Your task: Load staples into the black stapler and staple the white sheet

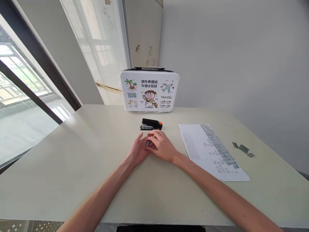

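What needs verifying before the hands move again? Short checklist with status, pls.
1. Staple strip gripped: ok, between thumb and fingers of the right hand.
2. Left hand unclenched: ok, open with the palm turned up.
3. Black stapler upright on its base: ok, just beyond the hands.
4. Stapler loaded: cannot tell, the inside of its magazine is not visible.
5. Spare staple strips neatly lined up: not ok, they lie at odd angles right of the printed sheet.
6. Printed sheet untouched by the right forearm: cannot tell, the forearm overlaps its near edge in this view.
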Demonstrator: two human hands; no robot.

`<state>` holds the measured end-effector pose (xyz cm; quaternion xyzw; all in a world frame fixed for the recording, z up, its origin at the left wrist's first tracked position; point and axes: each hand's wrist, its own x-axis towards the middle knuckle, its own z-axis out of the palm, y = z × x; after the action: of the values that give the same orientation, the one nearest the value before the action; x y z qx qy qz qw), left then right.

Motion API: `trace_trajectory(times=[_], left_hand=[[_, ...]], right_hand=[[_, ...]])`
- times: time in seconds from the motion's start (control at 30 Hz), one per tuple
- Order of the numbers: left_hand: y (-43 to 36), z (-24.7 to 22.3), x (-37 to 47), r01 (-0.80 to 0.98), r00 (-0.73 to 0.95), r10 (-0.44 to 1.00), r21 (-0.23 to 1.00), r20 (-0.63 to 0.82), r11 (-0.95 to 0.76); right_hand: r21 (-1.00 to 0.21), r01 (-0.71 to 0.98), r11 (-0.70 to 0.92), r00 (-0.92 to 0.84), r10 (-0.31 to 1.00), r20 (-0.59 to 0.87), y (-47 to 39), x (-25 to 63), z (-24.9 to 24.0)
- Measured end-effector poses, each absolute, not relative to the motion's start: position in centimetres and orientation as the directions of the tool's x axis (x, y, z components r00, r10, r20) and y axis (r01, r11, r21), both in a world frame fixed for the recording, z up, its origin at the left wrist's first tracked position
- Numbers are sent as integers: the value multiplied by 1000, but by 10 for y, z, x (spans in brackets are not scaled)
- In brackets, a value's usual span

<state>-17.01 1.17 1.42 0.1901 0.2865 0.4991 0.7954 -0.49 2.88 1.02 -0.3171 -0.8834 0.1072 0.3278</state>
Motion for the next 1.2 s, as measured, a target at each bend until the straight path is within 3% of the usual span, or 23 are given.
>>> trace_trajectory(times=[0.23,0.47,0.63,0.9,1.0,1.2], left_hand=[[10,20,-165,-592,351,894,675,-278,442],[9,22,-164,-558,317,903,713,-291,425],[11,18,-163,-502,293,911,764,-291,405],[13,12,-164,-475,274,918,790,-287,388],[13,12,-164,-474,273,918,790,-287,388],[12,16,-162,-472,272,919,792,-285,386]], right_hand=[[-457,559,692,-463,717,520,15,55,8],[-498,830,253,-9,898,440,3,192,-3],[-454,891,-22,256,850,461,-15,285,-22],[-358,906,-223,383,794,473,-41,331,-57],[-359,907,-219,383,784,489,-40,322,-51],[-482,876,20,230,860,455,-30,274,-23]])
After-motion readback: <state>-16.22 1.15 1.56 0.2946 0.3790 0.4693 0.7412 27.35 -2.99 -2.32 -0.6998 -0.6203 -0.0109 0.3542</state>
